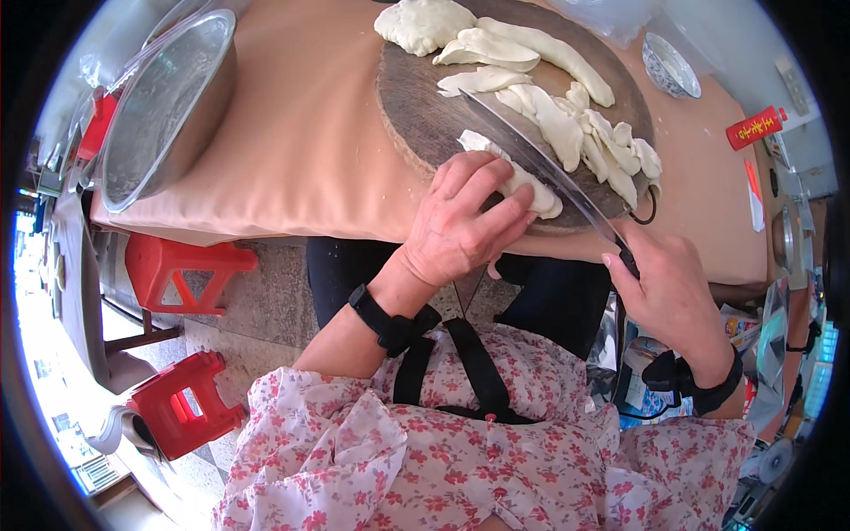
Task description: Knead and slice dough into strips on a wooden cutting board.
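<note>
A: Where's the dough strip (542,200)?
B: On the round board (409,106), by its near edge, slanting from the board's left toward its near right.

A: Which hand is closer?
B: The left hand (469,212). It comes over the board's near edge with fingers bent over the strip, holding it down; I can't tell where its thumb presses.

A: And the right hand (664,279)?
B: Just off the board's near right edge, closed around the handle of the knife (553,173). The blade reaches back across the board just beyond the strip, almost in line with it. I can't tell whether they touch.

A: Anything in the way?
B: Loose dough pieces (560,133) lie close beyond the blade, toward the board's right side. Farther back on the board are a long dough roll (567,64) and, at its far left, a dough lump (423,25).

A: Off the board?
B: A patterned bowl (671,69) beside its far right, and a metal basin (215,97) well apart to its left.
</note>
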Demonstrator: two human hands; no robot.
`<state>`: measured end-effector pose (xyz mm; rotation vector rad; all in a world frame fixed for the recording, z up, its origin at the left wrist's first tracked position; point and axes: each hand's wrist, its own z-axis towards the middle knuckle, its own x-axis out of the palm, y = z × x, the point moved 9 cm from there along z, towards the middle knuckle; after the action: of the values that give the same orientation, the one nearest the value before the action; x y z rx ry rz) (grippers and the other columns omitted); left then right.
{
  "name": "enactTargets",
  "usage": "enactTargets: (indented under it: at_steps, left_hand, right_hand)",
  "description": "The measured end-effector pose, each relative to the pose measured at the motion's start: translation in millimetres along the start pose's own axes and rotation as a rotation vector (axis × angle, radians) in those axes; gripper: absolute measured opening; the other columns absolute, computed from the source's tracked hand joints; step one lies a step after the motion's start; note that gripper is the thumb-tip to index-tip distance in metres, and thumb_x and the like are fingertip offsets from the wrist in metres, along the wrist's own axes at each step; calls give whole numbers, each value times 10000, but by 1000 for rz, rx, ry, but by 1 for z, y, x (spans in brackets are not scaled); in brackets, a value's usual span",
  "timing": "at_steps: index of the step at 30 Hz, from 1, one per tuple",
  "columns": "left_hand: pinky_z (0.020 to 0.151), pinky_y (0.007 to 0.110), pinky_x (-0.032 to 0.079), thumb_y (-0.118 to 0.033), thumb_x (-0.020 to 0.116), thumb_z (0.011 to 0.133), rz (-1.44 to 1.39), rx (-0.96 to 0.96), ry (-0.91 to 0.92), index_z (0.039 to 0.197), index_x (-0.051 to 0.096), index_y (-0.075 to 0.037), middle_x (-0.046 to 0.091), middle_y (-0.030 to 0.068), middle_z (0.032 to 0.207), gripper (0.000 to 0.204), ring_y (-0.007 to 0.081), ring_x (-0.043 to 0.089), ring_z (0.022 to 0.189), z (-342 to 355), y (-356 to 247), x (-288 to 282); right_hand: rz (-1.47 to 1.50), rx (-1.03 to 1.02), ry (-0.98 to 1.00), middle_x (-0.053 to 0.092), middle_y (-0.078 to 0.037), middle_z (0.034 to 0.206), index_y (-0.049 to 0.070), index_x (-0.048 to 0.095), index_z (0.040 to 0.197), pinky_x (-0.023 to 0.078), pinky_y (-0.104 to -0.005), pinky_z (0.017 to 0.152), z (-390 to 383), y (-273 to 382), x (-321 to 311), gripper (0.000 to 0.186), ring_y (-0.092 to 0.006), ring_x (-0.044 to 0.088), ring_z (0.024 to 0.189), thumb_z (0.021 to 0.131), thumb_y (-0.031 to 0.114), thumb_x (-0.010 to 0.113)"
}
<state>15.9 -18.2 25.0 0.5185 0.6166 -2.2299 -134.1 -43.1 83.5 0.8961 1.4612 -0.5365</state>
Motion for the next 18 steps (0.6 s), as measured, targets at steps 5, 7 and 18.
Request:
enactTargets:
  at_steps: [5, 7, 18]
  left_hand:
    - [851, 406, 512, -141, 789, 700, -3, 5, 1, 991, 701, -97, 584, 98, 1059, 308, 308, 582, 1017, 2, -1, 0]
    - [852, 408, 510, -138, 787, 698, -6, 8, -7, 987, 699, -96, 584, 98, 1059, 305, 311, 581, 1018, 2, -1, 0]
    - [845, 386, 482, -163, 764, 717, 19, 13, -13, 949, 666, -116, 582, 76, 1032, 256, 269, 580, 1016, 2, -2, 0]
  right_hand:
    - [-19, -66, -45, 651, -168, 823, 29, 593, 1065, 478, -475, 643, -15, 6, -4, 215, -371, 642, 751, 892, 156, 613]
    - [-6, -53, -37, 646, -163, 823, 30, 587, 1064, 477, -473, 643, -18, 5, -2, 215, -368, 641, 752, 893, 156, 614]
    - [-20, -95, -46, 634, -132, 818, 33, 583, 1101, 466, -450, 619, -30, 8, -5, 246, -338, 633, 716, 890, 154, 624]
